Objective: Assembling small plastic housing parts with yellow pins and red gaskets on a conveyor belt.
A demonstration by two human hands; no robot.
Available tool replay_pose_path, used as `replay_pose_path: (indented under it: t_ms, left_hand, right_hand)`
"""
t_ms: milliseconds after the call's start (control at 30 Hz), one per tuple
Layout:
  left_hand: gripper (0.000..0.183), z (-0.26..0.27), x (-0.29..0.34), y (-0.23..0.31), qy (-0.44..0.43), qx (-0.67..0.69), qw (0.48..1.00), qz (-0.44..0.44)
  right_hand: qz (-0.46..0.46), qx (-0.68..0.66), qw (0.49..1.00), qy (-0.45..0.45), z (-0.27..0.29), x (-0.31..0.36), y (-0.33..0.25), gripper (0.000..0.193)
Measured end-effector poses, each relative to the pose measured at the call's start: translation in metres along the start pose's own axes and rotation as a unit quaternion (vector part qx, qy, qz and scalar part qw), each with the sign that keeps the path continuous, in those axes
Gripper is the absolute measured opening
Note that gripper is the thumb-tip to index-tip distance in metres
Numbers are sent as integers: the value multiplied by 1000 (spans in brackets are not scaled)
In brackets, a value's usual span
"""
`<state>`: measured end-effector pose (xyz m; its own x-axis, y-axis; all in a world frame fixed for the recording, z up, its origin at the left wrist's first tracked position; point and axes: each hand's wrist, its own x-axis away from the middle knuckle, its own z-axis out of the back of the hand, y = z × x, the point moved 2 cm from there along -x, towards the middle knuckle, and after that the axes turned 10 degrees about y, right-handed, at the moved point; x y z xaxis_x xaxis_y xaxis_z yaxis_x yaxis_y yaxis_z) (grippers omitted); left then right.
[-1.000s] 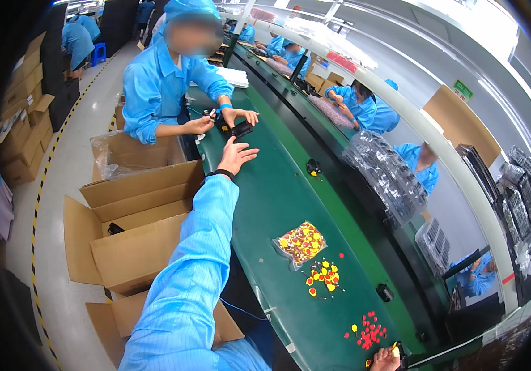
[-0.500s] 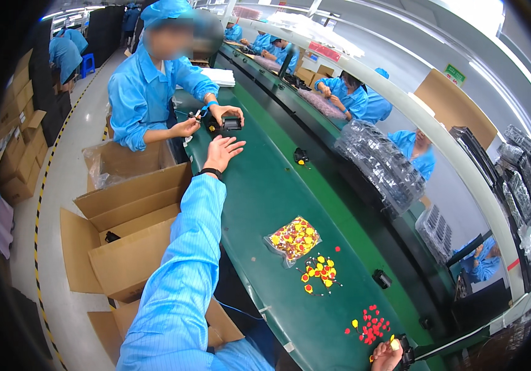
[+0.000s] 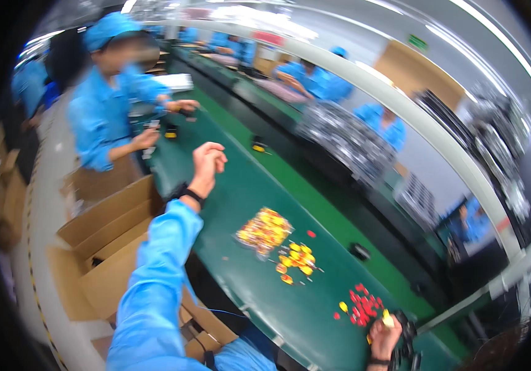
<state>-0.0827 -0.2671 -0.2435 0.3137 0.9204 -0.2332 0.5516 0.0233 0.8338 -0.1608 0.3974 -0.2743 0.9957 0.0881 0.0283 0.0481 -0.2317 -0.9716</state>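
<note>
My left hand [image 3: 208, 166] is raised over the green belt, fingers loosely bent and a little apart, with nothing seen in it. A dark band circles its wrist. At the lower right my right hand [image 3: 384, 337] pinches a small yellow piece [image 3: 388, 318]. Black devices [image 3: 407, 334] lie right beside that hand. Just beyond it is a scatter of small red pieces [image 3: 364, 306]. Farther up the belt are a loose pile of yellow-and-red pieces with thin dark ends [image 3: 299, 260] and a clear bag [image 3: 264, 230] full of similar pieces.
A co-worker in blue [image 3: 108, 111] stands at the far left, hands over the green belt [image 3: 228, 278]. Open cardboard boxes [image 3: 71, 278] stand left of my arm. Black parts [image 3: 259, 144] lie along the far strip. A pale rail [image 3: 414, 127] crosses above the second line.
My left hand has drawn back from the co-worker's hands and its fingers have bent. The view has shifted. My right hand still holds the yellow piece, with more black devices showing beside it.
</note>
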Motion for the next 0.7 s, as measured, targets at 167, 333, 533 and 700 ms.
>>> replay_pose_path:
  t_ms: [167,333,533,700]
  left_hand:
    - [9,-141,135,48,-396,-188,879,-187]
    - [10,-251,239,4,-631,-374,570,-370]
    - [38,-286,270,-79,-511,-478,461,-546]
    - [10,-301,297,-55,-523,-338,633,-459]
  right_hand:
    - [58,2,997,42,-8,-2,-9,12]
    - [67,-13,996,59,0,1,-10,6]
    - [42,-47,995,80,1,9,-17,5]
    - [113,46,987,107,4,18,-24,6]
